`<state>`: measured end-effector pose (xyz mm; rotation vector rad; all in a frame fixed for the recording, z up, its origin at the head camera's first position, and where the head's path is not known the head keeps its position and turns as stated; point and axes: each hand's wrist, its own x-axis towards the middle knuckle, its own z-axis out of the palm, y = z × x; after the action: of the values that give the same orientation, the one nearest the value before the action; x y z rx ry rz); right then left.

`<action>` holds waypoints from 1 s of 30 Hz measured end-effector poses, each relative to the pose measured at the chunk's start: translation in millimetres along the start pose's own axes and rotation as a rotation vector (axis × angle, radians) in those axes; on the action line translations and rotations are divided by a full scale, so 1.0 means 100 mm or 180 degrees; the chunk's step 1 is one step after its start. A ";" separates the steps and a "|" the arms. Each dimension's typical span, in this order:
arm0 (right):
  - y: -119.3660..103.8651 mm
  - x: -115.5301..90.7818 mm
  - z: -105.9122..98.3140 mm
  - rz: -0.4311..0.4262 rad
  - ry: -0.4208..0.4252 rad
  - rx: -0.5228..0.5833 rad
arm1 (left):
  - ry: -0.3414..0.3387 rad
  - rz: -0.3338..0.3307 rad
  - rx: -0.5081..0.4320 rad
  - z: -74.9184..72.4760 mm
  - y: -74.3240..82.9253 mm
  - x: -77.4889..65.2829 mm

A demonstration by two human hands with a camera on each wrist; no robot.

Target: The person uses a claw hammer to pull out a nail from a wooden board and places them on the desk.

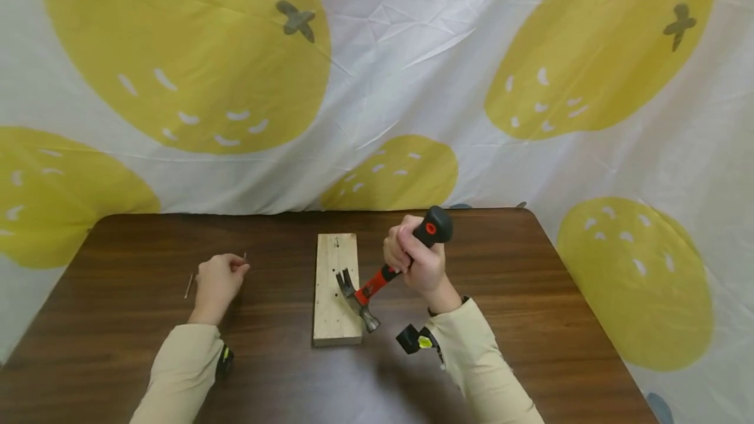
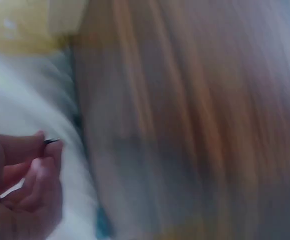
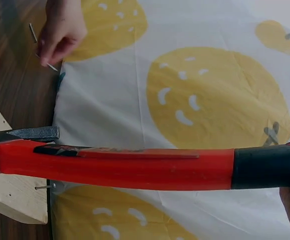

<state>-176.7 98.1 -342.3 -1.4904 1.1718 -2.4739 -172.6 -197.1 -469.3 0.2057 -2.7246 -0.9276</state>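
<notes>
My left hand [image 1: 218, 283] pinches a thin nail [image 1: 245, 257] between thumb and fingertips, above the table left of the board. In the left wrist view, only a short dark bit of that nail [image 2: 51, 141] shows between the fingers. A second nail [image 1: 188, 285] lies on the table beside this hand. My right hand [image 1: 417, 255] grips a claw hammer [image 1: 372, 285] by its red and black handle. Its steel head hangs low over a pale wooden board [image 1: 330, 326], claw toward the left. At the board's far end a nail [image 3: 42, 188] sticks out of the wood.
Several small dark holes mark the board. The brown wooden table [image 1: 506, 345] ends at the back against a hanging white cloth [image 1: 406, 90] with yellow fruit shapes. A wrist camera [image 1: 415, 340] hangs by the right cuff.
</notes>
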 end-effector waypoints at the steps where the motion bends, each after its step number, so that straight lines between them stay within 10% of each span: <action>1: 0.00 -0.01 0.00 0.0008 -0.0006 -0.0002 | -0.0097 -0.0102 0.0069 -0.03 -0.06 0.00; 8: 0.02 -0.07 -0.01 0.0020 0.0082 0.0001 | -0.0544 -0.0367 0.0327 -0.07 -0.31 0.01; 30: 0.08 -0.17 0.03 -0.0050 0.0118 -0.0209 | -0.0395 -0.0320 0.0488 -0.01 -0.28 -0.05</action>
<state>-168.3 97.0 -359.2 -1.4806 1.2644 -2.5074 -166.4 -218.4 -486.8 0.3272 -2.9264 -0.7810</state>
